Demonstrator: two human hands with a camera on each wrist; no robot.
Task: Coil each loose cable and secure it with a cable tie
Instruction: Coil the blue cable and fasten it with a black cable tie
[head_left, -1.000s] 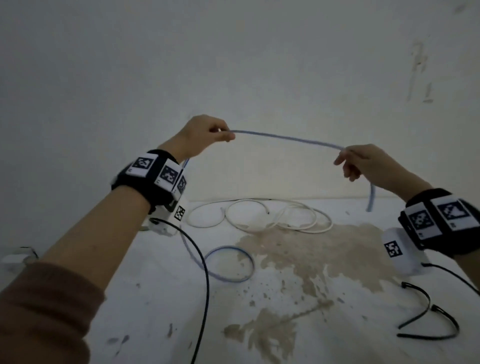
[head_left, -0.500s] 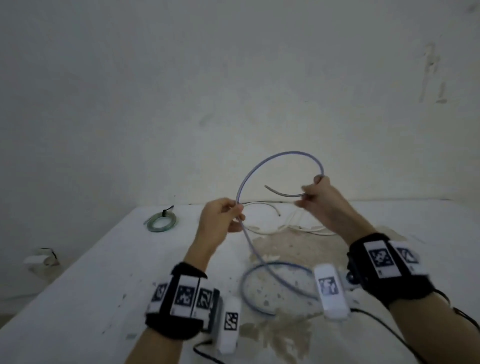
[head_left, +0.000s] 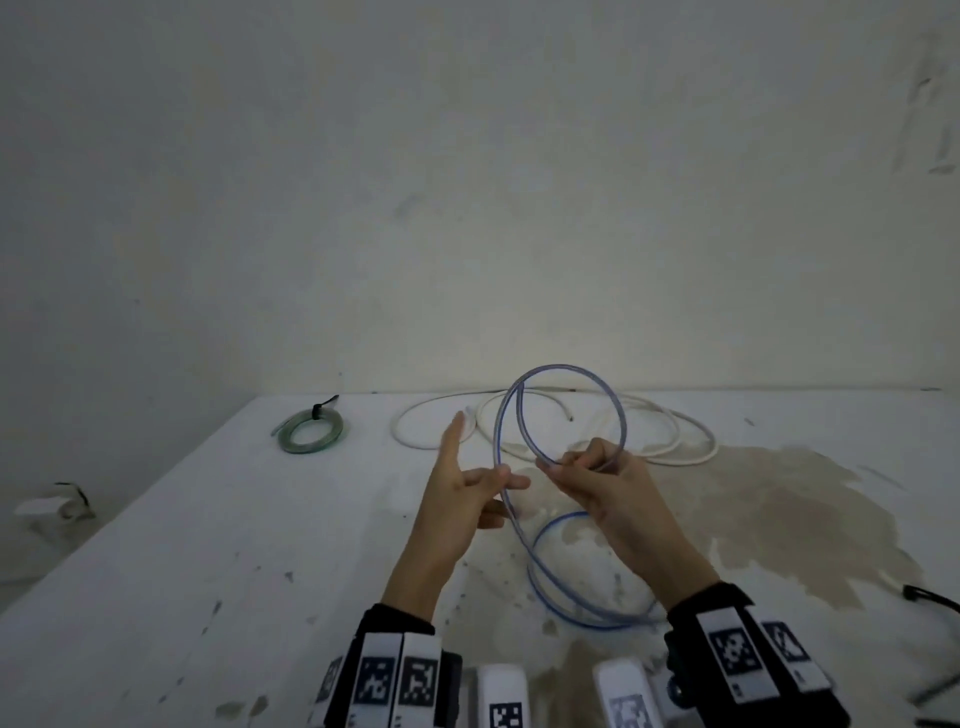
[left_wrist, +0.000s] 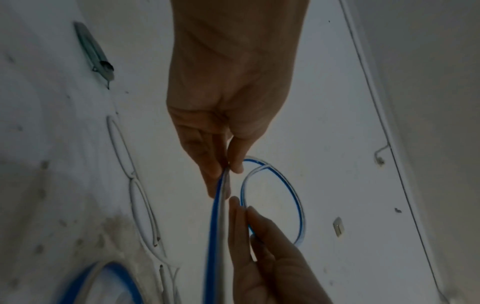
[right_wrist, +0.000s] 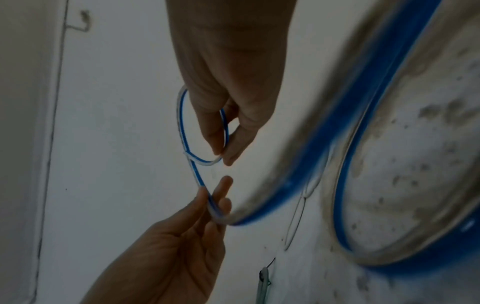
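A clear cable with a blue stripe (head_left: 561, 370) stands as a double loop above the white table (head_left: 208, 545). My right hand (head_left: 558, 462) pinches the bottom of that loop between thumb and fingers. Just to its left, my left hand (head_left: 506, 480) pinches the strand that runs down to a further loop (head_left: 540, 545) lying on the table; its index finger (head_left: 453, 434) points up. The left wrist view shows the strand (left_wrist: 217, 216) leaving my left fingertips (left_wrist: 235, 164). In the right wrist view my right hand (right_wrist: 223, 157) nips the small loop (right_wrist: 182, 123).
A loose white cable (head_left: 675, 434) sprawls at the back of the table, behind the hands. A green coil (head_left: 309, 432) bound with a black tie lies back left. A black cable tie (head_left: 930, 597) sits at the right edge. A brown stain (head_left: 779, 519) covers the right side.
The single arch of cable has become a closed double loop held by my right hand. My hands have come closer together, and my left index finger has straightened.
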